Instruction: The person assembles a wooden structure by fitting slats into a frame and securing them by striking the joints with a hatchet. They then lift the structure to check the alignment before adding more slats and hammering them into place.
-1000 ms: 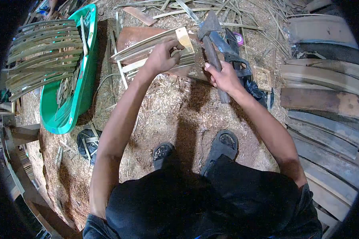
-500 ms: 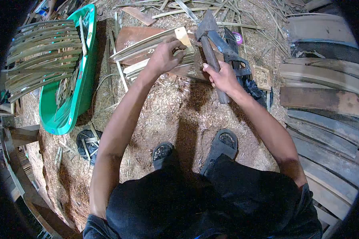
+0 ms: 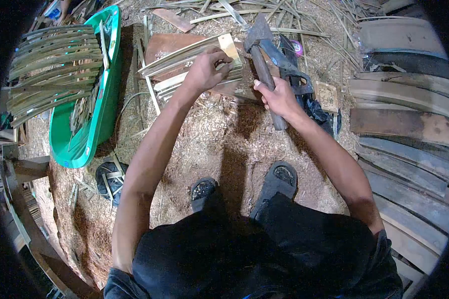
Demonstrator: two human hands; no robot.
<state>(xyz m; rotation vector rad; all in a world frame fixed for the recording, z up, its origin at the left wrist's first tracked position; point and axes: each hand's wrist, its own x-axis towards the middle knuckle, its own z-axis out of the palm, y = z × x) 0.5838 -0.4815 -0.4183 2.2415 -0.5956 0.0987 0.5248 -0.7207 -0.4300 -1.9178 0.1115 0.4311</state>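
Note:
My right hand point(image 3: 279, 97) is wrapped round the wooden handle of a hammer point(image 3: 261, 60). Its dark, wedge-shaped metal head points away from me. Over a bundle of thin wooden slats point(image 3: 177, 57) hovers my left hand point(image 3: 209, 69), fingers curled in toward the thumb. Whatever those fingers pinch, if anything, is too small to make out. A pale wood block point(image 3: 229, 46) crosses the slats' right end, just beyond my left fingertips. Under the slats lies a reddish-brown board point(image 3: 159, 44). Beside the hammer rests a handsaw with a dark grey-blue handle point(image 3: 300, 82).
At the left, a green plastic tub point(image 3: 115, 65) holds slatted wood pieces point(image 3: 60, 65). Curved planks point(image 3: 404, 94) are stacked along the right. Loose strips point(image 3: 279, 15) litter the far floor. A small wooden frame point(image 3: 327, 97) and a pink round item point(image 3: 298, 48) lie near the saw.

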